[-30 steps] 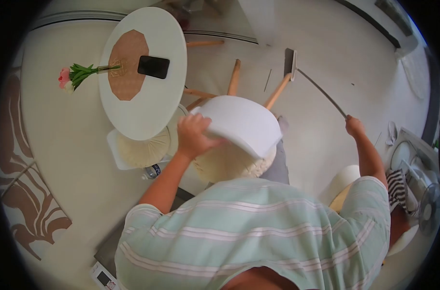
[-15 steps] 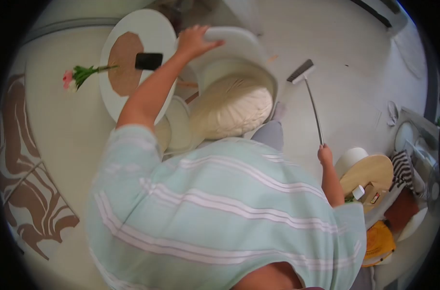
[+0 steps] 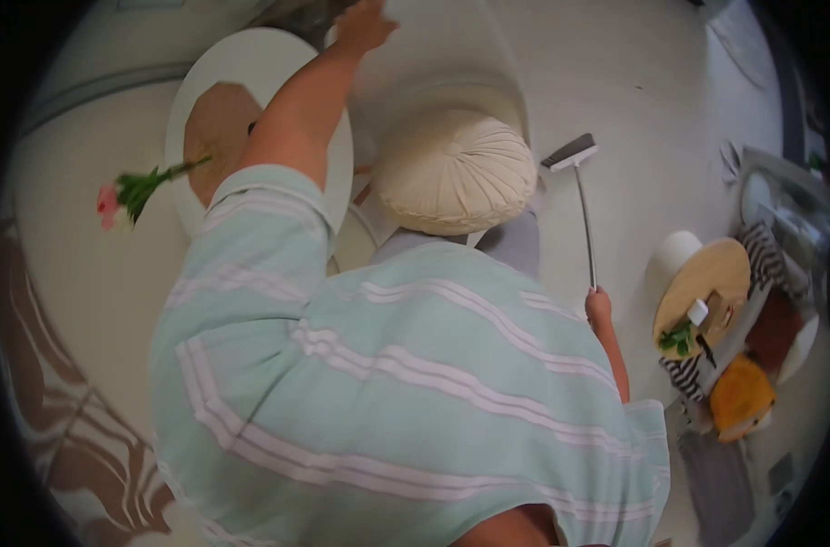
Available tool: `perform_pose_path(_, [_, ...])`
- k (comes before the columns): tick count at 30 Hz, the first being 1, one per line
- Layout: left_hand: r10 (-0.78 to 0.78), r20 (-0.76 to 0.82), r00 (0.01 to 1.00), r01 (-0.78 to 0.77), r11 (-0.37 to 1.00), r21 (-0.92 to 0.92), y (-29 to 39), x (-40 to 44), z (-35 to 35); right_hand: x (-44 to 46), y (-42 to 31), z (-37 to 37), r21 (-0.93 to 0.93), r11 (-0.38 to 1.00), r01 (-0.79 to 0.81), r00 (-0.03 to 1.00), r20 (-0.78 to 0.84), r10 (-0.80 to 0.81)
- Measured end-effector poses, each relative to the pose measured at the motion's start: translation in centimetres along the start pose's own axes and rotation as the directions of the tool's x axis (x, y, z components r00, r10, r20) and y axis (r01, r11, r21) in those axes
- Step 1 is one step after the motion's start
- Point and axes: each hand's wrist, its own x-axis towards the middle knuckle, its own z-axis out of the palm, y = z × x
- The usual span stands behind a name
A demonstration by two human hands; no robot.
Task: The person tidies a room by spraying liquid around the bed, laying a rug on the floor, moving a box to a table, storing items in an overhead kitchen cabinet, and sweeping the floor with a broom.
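My left hand [image 3: 365, 25] is at the upper edge of a pale chair [image 3: 438, 59], closed over its backrest rim; some fingertips are cut off by the frame. A round cream pleated cushion [image 3: 456, 169] rests on the chair's seat, close to my legs. Low at my other side, my right hand [image 3: 598, 305] is wrapped around the thin metal handle of a broom [image 3: 585, 223]. The broom's grey-and-white head [image 3: 570, 152] rests on the floor, right of the chair.
Left of the chair stands a white oval table [image 3: 189, 100] with a brown placemat [image 3: 210, 118] and pink flowers [image 3: 114, 202]. A small wooden-topped table [image 3: 706, 264] with a plant [image 3: 677, 339] stands right, near an orange item [image 3: 741, 397]. A patterned rug [image 3: 32, 310] lies left.
My left hand and the chair back have shifted away, toward the view's top. The cushion's top shows more fully. My left arm now covers most of the black object on the table.
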Motion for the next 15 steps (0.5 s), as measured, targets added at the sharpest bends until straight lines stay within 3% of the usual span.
perform_pose_path(1, [0.003,-0.012,1.0,-0.002,0.999,0.037,-1.0,0.7,0.6,0.0,-0.3,0.5,0.019,1.0,0.0,1.0,-0.002,0.0])
perform_pose_path(4, [-0.004,-0.277,0.961,0.077,0.964,0.253,-0.8,-0.5,3.9,-0.1,0.1,3.5,0.051,0.999,-0.004,1.0,0.001,0.004])
perform_pose_path(6, [0.049,-0.16,0.986,-0.056,0.998,-0.037,4.6,-5.6,4.7,0.0,-0.1,4.5,0.071,0.997,-0.005,1.0,-0.019,0.006])
perform_pose_path(7, [0.142,0.143,0.98,-0.106,0.966,-0.234,7.6,-10.0,2.6,-0.5,-0.6,4.5,0.081,0.997,-0.008,1.0,-0.018,0.01])
perform_pose_path(8, [0.234,0.455,0.859,-0.16,0.967,-0.196,9.6,-13.3,5.1,-1.1,-1.3,4.5,0.091,0.996,-0.011,1.0,-0.016,0.013])
perform_pose_path(9, [0.261,0.654,0.71,-0.217,0.965,-0.149,11.6,-17.8,5.4,-1.7,-1.7,4.3,0.096,0.995,-0.015,1.0,-0.011,0.016])
perform_pose_path(10, [0.352,0.692,0.631,-0.291,0.933,-0.21,12.4,-22.4,3.7,-1.8,-1.8,4.1,0.094,0.995,-0.018,1.0,-0.004,0.019])
perform_pose_path(12, [0.358,0.6,0.716,-0.365,0.924,-0.117,12.7,-26.9,5.4,-1.6,-2.3,3.9,0.103,0.994,-0.022,1.0,0.009,0.022])
perform_pose_path(15, [0.491,0.535,0.687,-0.527,0.844,-0.098,11.8,-26.4,9.4,-2.2,-3.4,3.6,0.074,0.997,-0.008,1.0,-0.021,0.01])
